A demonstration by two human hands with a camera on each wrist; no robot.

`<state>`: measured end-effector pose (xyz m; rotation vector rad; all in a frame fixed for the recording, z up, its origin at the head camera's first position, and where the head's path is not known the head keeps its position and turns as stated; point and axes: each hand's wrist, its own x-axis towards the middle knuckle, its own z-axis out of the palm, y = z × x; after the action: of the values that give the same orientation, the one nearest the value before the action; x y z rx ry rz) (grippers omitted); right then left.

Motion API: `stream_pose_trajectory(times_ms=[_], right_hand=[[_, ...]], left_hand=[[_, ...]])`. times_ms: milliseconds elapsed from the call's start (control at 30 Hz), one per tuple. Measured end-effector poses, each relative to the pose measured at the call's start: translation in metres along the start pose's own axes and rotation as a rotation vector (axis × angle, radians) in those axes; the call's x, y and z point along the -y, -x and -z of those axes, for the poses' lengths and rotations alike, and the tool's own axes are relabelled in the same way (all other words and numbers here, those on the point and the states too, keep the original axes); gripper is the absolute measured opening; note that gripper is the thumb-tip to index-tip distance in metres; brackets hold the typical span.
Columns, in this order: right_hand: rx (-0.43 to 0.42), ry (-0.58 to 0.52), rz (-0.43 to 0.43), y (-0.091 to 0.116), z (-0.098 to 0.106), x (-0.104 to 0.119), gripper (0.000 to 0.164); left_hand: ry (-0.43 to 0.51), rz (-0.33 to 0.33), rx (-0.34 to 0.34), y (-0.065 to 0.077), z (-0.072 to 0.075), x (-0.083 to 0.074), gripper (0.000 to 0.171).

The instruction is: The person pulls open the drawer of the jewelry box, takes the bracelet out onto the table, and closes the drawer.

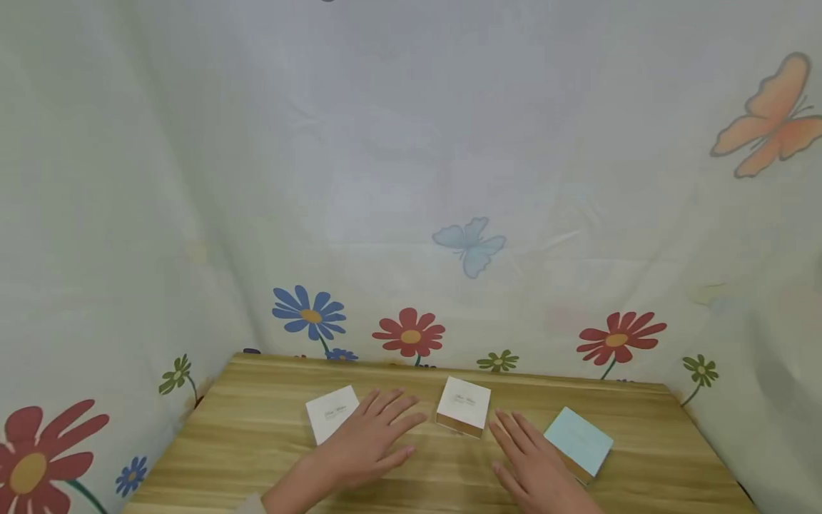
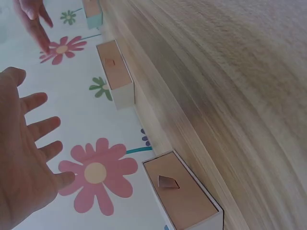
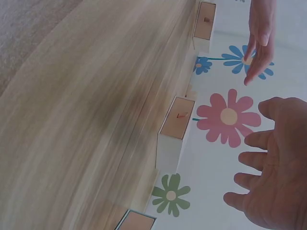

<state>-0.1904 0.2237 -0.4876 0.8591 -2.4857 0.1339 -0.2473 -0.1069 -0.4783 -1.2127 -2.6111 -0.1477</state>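
Three small drawer-style boxes sit on the wooden table. My left hand [image 1: 369,439], fingers spread and holding nothing, hovers over the table and overlaps the left white box [image 1: 330,412] in the head view. A second white box [image 1: 464,405] stands between the two hands, farther back. To the right, my right hand [image 1: 536,464] is held above the table with fingers extended, partly covering the light blue box [image 1: 580,442]. In the left wrist view the near box's brown front [image 2: 180,191] carries a small tab. The right wrist view shows the middle box's brown front [image 3: 177,117] with a similar tab.
The wood-grain table [image 1: 257,428] ends at a back edge against a pale cloth backdrop [image 1: 385,143]. Printed flowers and butterflies cover that cloth, which also hangs along both sides.
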Motion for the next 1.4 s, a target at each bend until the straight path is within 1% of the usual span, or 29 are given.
stream_pose_trajectory(times_ms=[133, 300, 467, 633, 800, 967, 1100, 1167, 1300, 1400], right_hand=[[0.019, -0.015, -0.013, 0.0, 0.0, 0.001, 0.054], [0.076, -0.078, -0.06, -0.006, 0.003, 0.007, 0.054], [0.122, -0.121, -0.047, -0.015, 0.005, 0.014, 0.053], [0.124, -0.149, -0.044, -0.022, 0.001, 0.02, 0.052], [0.129, -0.21, -0.064, -0.029, -0.003, 0.025, 0.051], [0.202, -0.273, -0.094, -0.034, -0.005, 0.03, 0.054], [0.243, -0.306, -0.12, -0.036, -0.009, 0.034, 0.056], [0.253, -0.307, -0.118, -0.037, -0.012, 0.037, 0.057], [0.257, -0.284, -0.079, -0.04, -0.016, 0.044, 0.055], [0.243, -0.27, -0.054, -0.043, -0.018, 0.048, 0.053]], left_hand=[[0.01, 0.001, -0.001, 0.0, -0.001, 0.0, 0.053], [0.017, 0.007, -0.008, 0.001, -0.002, 0.003, 0.054], [0.036, 0.012, 0.018, 0.005, -0.007, 0.008, 0.055], [0.033, 0.02, 0.035, 0.006, -0.011, 0.014, 0.055], [0.037, 0.039, 0.038, 0.007, -0.01, 0.019, 0.056], [0.045, 0.066, 0.037, 0.01, -0.008, 0.023, 0.056], [0.053, 0.072, 0.019, 0.012, -0.006, 0.026, 0.051], [0.056, 0.073, 0.011, 0.014, -0.004, 0.027, 0.051], [0.043, 0.079, 0.005, 0.018, -0.004, 0.03, 0.05], [0.032, 0.081, 0.004, 0.019, -0.005, 0.032, 0.05]])
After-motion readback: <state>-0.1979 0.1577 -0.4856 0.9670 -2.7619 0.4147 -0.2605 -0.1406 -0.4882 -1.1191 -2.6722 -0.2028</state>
